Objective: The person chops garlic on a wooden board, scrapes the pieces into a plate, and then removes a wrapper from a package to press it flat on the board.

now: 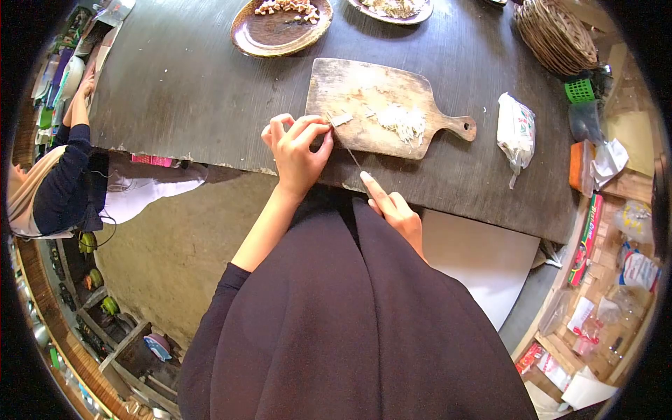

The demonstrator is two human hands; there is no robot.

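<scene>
A wooden cutting board (343, 84) with a handle lies on the dark table near its front edge. My left hand (301, 154) is at the board's left side, its fingertips pinched at a small pale piece of food (341, 120) whose kind I cannot make out. In my right hand (397, 215) is a knife (354, 159), gripped by its handle below the table edge. Its thin blade slants up and left toward my left fingertips. Pale, finely cut strips (402, 122) lie heaped on the board's right half.
Beyond the board stand a brown plate (248, 45) with chopped bits and another plate (416, 15) of shredded food. A white plastic packet (516, 129) lies to the right, below stacked woven plates (556, 35). At far left another person (66, 178) reaches over the table.
</scene>
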